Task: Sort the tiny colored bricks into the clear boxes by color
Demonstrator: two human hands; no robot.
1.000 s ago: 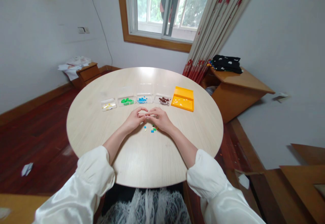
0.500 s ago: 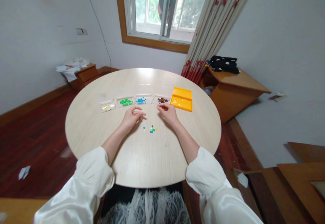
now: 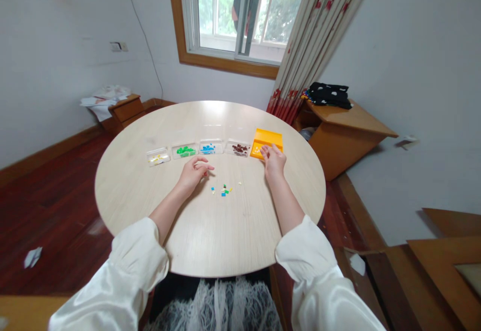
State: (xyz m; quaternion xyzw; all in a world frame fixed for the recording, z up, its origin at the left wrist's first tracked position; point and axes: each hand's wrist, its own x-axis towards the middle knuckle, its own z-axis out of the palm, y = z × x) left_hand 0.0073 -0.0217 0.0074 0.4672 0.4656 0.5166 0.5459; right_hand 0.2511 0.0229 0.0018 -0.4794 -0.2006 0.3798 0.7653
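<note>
My right hand point(image 3: 274, 161) is over the front of the open yellow box point(image 3: 267, 135), partly hiding it. Its fingers look loosely bent and apart, with nothing visible in them. Small pale pieces point(image 3: 257, 148) lie in the box beside the fingertips. My left hand point(image 3: 193, 173) rests on the table in front of the blue pieces point(image 3: 208, 148), index finger stretched out and the others curled loosely. Between and nearer than my hands lies a small cluster of bricks, among them a blue brick point(image 3: 223, 195) and a green one point(image 3: 226, 192).
Clear trays stand in a row on the round table point(image 3: 221, 241): yellow pieces point(image 3: 158, 159), green pieces point(image 3: 185, 151), then blue, then brown pieces point(image 3: 240, 148). A wooden cabinet point(image 3: 349, 135) with dark cloth on top stands to the right, beside the curtain point(image 3: 300, 45).
My right hand has moved right, from in front of the brown pieces to over the yellow box, and its fingers have spread. My left hand has stayed in place.
</note>
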